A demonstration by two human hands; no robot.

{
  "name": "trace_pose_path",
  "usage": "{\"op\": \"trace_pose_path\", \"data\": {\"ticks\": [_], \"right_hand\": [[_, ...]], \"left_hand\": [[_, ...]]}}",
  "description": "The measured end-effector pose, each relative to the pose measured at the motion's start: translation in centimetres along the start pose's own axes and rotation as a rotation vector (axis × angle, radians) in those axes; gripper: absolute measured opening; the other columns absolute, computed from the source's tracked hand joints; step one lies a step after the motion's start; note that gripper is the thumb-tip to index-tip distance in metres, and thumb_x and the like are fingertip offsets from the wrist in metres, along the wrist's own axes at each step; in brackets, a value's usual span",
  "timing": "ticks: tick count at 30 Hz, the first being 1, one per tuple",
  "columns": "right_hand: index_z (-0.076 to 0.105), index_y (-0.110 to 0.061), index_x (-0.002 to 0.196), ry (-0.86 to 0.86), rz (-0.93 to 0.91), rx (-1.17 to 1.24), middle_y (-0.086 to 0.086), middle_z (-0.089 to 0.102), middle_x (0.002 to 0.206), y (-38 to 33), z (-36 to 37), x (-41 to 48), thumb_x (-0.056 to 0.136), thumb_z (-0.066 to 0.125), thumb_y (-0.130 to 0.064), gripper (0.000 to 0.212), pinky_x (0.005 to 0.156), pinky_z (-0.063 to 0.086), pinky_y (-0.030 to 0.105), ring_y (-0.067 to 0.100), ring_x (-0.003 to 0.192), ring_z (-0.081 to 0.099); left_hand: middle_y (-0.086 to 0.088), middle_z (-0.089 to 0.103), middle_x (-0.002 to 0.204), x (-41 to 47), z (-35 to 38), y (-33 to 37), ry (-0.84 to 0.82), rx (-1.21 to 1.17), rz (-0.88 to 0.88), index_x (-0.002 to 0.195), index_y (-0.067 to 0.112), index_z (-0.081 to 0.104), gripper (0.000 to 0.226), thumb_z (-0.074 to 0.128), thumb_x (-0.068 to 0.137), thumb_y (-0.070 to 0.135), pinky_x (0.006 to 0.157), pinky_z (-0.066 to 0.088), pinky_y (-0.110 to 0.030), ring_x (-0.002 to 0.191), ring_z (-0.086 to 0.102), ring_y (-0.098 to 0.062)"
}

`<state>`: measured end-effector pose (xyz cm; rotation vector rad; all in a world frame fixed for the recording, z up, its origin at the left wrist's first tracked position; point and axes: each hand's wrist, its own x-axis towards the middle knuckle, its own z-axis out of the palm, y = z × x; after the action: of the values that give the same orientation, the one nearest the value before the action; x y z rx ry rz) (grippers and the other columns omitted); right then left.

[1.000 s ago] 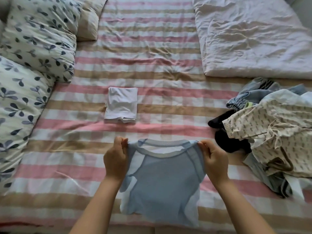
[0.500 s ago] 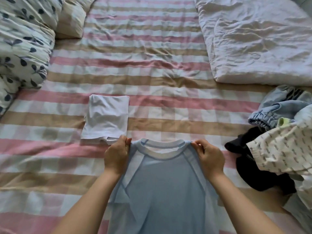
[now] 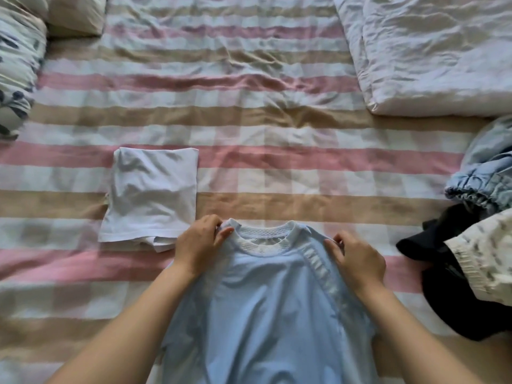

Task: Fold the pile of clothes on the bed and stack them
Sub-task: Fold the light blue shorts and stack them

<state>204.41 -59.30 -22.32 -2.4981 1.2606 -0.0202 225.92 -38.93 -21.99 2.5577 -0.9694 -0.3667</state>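
**Shirt laid out, collar away from you**

Shirt [image 3: 266, 314]: light blue, with a white mesh neckband and pale raglan seams. It lies front-up on the striped sheet [image 3: 277, 162], at lower centre. The collar points away from you, toward the top of the view. The long axis runs from the collar straight back toward your body, and the hem is cut off by the bottom edge.

Left hand [image 3: 198, 245]: you pinch the shirt's left shoulder just beside the neckband, thumb and fingers curled onto the fabric.

Right hand [image 3: 357, 261]: you grip the right shoulder seam, fingers curled over the edge. The two hands sit level, one on each side of the collar, forearms flanking the body of the shirt.

White garment [image 3: 151, 195]: folded into a rough rectangle, it lies just left of and beyond your left hand. Its near corner is close to your knuckles; I cannot tell whether they touch.

Pile [image 3: 476, 245]: unfolded clothes at the right edge, black, cream-patterned and blue, apart from the shirt.

Quilt [image 3: 429, 51]: crumpled, upper right. Pillow [image 3: 16, 65]: leaf print, upper left.
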Motion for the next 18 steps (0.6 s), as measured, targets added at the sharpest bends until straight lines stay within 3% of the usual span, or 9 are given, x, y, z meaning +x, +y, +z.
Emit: {"op": "trace_pose_path", "data": {"ticks": [5, 8, 10, 12, 15, 18], "right_hand": [[0.059, -0.017, 0.086, 0.003, -0.022, -0.02, 0.014, 0.068, 0.085, 0.4, -0.7, 2.7, 0.091, 0.047, -0.045, 0.031, 0.058, 0.035, 0.032, 0.034, 0.08, 0.063], [0.059, -0.017, 0.087, -0.014, 0.039, 0.05, 0.012, 0.067, 0.086, 0.4, -1.4, 3.1, 0.092, 0.046, -0.046, 0.032, 0.058, 0.035, 0.031, 0.034, 0.081, 0.061], [0.06, -0.018, 0.087, 0.013, 0.098, 0.12, 0.01, 0.067, 0.086, 1.6, -2.3, 1.6, 0.092, 0.046, -0.044, 0.031, 0.059, 0.036, 0.032, 0.033, 0.083, 0.061], [0.062, -0.015, 0.088, 0.062, 0.173, 0.196, 0.011, 0.067, 0.086, 3.7, -3.2, -1.1, 0.092, 0.048, -0.04, 0.029, 0.06, 0.039, 0.034, 0.033, 0.083, 0.061], [0.066, -0.012, 0.087, 0.021, 0.305, 0.346, 0.011, 0.068, 0.083, 6.6, -4.0, -5.2, 0.088, 0.058, -0.032, 0.022, 0.064, 0.043, 0.036, 0.031, 0.083, 0.061], [0.065, -0.01, 0.074, -0.081, 0.291, 0.483, 0.009, 0.064, 0.073, 7.6, -4.0, -6.8, 0.081, 0.069, -0.016, 0.01, 0.068, 0.043, 0.037, 0.027, 0.074, 0.058]], "left_hand": [[-0.012, 0.058, 0.101, 3.0, 0.5, 0.9, 0.034, 0.143, 0.0, 0.089, 0.007, 0.057, 0.031, 0.048, 0.093, 0.036, 0.063, 0.037, -0.037, 0.092, 0.057, -0.031], [-0.015, 0.056, 0.108, 3.5, 0.5, 2.1, 0.096, 0.202, -0.065, 0.095, 0.007, 0.06, 0.023, 0.055, 0.089, 0.029, 0.077, 0.039, -0.042, 0.103, 0.05, -0.032], [-0.016, 0.057, 0.106, 2.5, 0.7, 4.3, 0.161, 0.113, -0.05, 0.096, 0.008, 0.061, 0.016, 0.06, 0.086, 0.021, 0.082, 0.038, -0.044, 0.104, 0.05, -0.035], [-0.016, 0.062, 0.096, 0.9, 1.5, 7.5, 0.186, 0.008, 0.12, 0.09, 0.006, 0.064, 0.011, 0.064, 0.081, 0.013, 0.077, 0.043, -0.045, 0.093, 0.055, -0.037], [-0.011, 0.067, 0.09, -0.5, 3.6, 12.7, 0.094, -0.087, 0.436, 0.085, 0.006, 0.068, 0.011, 0.061, 0.078, 0.01, 0.07, 0.052, -0.043, 0.084, 0.061, -0.035], [-0.005, 0.064, 0.113, -0.4, 6.4, 17.2, -0.068, -0.095, 0.534, 0.107, 0.014, 0.067, 0.027, 0.059, 0.081, 0.013, 0.091, 0.043, -0.041, 0.108, 0.057, -0.028]]}}
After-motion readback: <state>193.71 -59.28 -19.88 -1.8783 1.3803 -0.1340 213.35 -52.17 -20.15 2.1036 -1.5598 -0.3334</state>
